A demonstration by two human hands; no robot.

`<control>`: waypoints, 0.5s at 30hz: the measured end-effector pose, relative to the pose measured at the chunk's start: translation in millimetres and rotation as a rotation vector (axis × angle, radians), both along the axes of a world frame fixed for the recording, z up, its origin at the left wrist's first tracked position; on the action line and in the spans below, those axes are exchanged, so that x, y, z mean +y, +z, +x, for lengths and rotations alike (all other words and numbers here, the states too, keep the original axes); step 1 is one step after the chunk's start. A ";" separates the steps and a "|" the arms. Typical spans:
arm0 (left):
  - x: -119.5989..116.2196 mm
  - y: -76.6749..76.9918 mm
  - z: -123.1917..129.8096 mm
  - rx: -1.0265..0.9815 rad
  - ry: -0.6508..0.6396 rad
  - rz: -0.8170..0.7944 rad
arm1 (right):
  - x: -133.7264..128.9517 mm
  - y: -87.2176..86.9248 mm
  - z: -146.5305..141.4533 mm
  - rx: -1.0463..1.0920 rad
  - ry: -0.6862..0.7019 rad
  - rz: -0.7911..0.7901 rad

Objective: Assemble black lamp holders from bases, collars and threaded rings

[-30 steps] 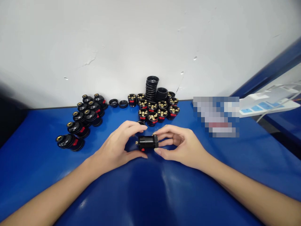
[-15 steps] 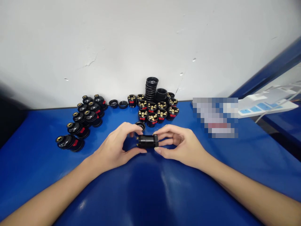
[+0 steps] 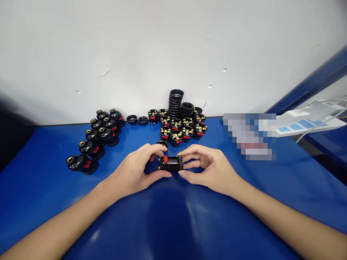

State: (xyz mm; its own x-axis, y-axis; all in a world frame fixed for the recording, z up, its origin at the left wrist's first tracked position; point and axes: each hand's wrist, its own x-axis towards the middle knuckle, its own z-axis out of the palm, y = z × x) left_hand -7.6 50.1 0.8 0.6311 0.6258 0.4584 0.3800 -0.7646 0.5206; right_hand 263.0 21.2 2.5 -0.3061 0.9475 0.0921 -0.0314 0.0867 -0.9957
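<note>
Between my hands a black lamp holder (image 3: 171, 164) lies on its side, brass terminals to the left and a red tab near that end. My left hand (image 3: 135, 166) grips its terminal end, fingers curled above and thumb below. At the other end, the thumb and fingers of my right hand (image 3: 208, 164) close on a wider black ring (image 3: 180, 163) that sits around the body. Just behind my left fingertips is a loose black ring (image 3: 162, 145), partly hidden.
Domed black lamp holders (image 3: 86, 148) stand in rows at left. Several open ones with brass contacts (image 3: 176, 136) cluster behind my hands, by a stack of black rings (image 3: 176, 103). A blurred-out item (image 3: 249, 137) and a white power strip (image 3: 306, 124) are at right.
The lamp holder has turned about its long axis, so its red tab now shows on the upper side. Both hands keep nearly the same place and grip.
</note>
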 end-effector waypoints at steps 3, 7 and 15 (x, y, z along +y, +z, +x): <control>1.8 1.0 0.4 -0.027 -0.039 0.032 | -0.5 0.1 0.2 -0.001 0.010 -0.007; 0.1 4.9 0.8 0.026 -0.034 -0.020 | -1.0 1.8 -0.3 0.002 0.009 0.004; -1.2 4.1 0.6 0.054 -0.027 -0.020 | 0.4 1.2 -0.3 -0.008 -0.006 0.007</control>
